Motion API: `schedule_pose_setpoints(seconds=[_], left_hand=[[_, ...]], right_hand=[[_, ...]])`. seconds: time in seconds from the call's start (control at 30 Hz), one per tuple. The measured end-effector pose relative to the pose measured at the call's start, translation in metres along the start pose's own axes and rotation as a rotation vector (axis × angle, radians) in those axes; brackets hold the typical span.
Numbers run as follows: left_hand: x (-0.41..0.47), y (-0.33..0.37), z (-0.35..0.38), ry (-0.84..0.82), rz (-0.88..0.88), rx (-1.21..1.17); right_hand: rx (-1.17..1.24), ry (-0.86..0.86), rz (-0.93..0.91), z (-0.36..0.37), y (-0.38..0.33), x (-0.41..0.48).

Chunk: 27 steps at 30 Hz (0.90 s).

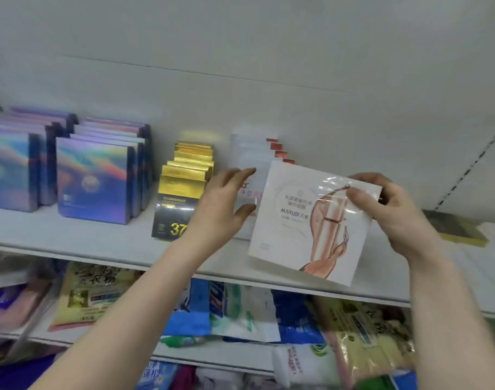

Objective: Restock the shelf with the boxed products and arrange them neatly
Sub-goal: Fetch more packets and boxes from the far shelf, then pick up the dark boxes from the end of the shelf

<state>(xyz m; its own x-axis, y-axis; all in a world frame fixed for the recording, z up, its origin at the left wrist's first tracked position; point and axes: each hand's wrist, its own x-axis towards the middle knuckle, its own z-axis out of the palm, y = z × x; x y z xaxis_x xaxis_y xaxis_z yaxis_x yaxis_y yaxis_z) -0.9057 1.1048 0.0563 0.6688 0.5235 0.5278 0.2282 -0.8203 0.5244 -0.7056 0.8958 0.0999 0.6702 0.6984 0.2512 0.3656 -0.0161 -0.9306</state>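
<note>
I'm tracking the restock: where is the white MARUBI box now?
Head view, right of centre: the right hand pinches the white MARUBI box by its upper right corner, tilted, above the shelf edge, beside the white box row the left hand touches.

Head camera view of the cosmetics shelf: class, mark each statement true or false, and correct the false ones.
1. The right hand pinches the white MARUBI box at its upper right corner. True.
2. The left hand grips a gold box. False: the left hand reaches, fingers straight, towards the row of white boxes, right of the gold boxes.
3. The holographic boxes stand at the left end of the shelf. True.
4. The white MARUBI box stands upright in the row. False: it is held tilted, in front of the row.
</note>
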Motion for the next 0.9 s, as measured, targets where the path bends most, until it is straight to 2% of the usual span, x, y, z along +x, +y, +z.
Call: schedule_pose_setpoints(seconds=[0.13, 0.23, 0.37, 0.5, 0.67, 0.9], left_hand=[[0.040, 0.021, 0.054, -0.154, 0.084, 0.373], [0.047, 0.020, 0.080, -0.165, 0.102, 0.538], [0.044, 0.022, 0.091, -0.103, 0.088, 0.550], [0.045, 0.022, 0.089, -0.106, 0.074, 0.544], [0.044, 0.023, 0.090, -0.114, 0.061, 0.522], [0.043, 0.026, 0.085, -0.153, 0.045, 0.542]], right_hand=[[-0.004, 0.142, -0.076, -0.063, 0.013, 0.026], [-0.061, 0.153, -0.080, -0.088, 0.033, 0.053], [-0.217, 0.052, -0.106, -0.092, 0.069, 0.095], [-0.500, 0.018, -0.265, -0.092, 0.097, 0.137], [-0.793, 0.093, -0.480, -0.087, 0.121, 0.166], [-0.996, 0.162, -0.505, -0.074, 0.132, 0.155]])
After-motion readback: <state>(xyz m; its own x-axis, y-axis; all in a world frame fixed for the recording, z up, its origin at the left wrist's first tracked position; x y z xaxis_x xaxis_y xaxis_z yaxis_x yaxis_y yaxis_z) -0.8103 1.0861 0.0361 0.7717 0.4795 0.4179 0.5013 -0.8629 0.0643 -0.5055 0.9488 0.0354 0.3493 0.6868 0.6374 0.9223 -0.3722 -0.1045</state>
